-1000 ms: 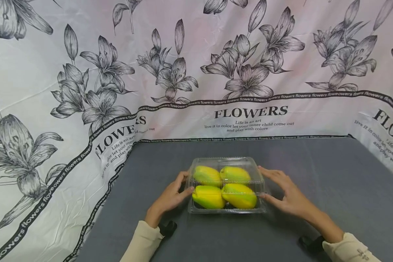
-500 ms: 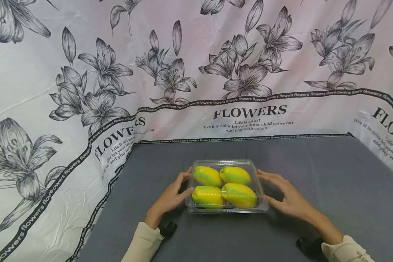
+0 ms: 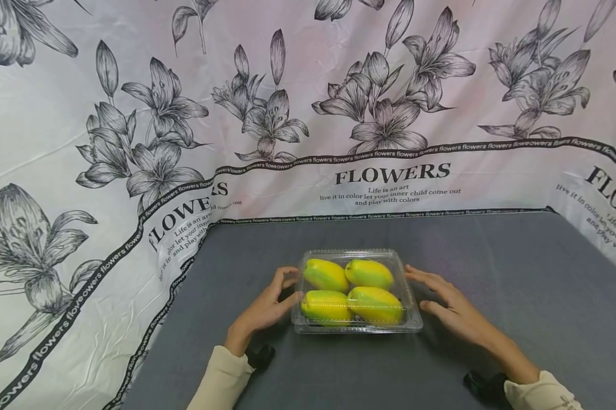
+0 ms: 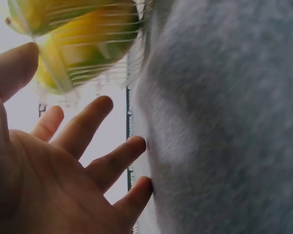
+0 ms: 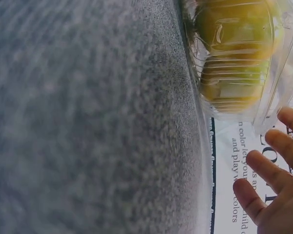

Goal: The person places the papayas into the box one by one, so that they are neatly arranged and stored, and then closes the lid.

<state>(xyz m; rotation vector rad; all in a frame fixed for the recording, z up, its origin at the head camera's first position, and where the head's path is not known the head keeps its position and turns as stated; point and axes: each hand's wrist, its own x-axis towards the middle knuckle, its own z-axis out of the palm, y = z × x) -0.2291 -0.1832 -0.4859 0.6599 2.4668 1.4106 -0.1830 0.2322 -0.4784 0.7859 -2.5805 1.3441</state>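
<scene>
A clear plastic clamshell box [image 3: 358,328] with its lid down stands on the grey table, holding several yellow-green mangoes [image 3: 324,307]. My left hand [image 3: 260,310] is beside the box's left side, fingers spread and loosely bent. In the left wrist view the thumb [image 4: 24,63] lies close to the ribbed box wall [image 4: 105,53]; whether it touches I cannot tell. My right hand [image 3: 459,316] is at the right side, its thumb apart from the box. Spread fingers [image 5: 268,170] of that hand show below the box [image 5: 234,83] in the right wrist view. Neither hand grips anything.
Grey cloth covers the table [image 3: 502,267]. A white curtain [image 3: 266,193] printed with flowers and lettering stands along the back and both sides. Black straps [image 3: 260,357] sit at both wrists.
The lid, raised a little at first, has come down onto the box. Both hands have since eased slightly outward, the right thumb drawing off the box's side.
</scene>
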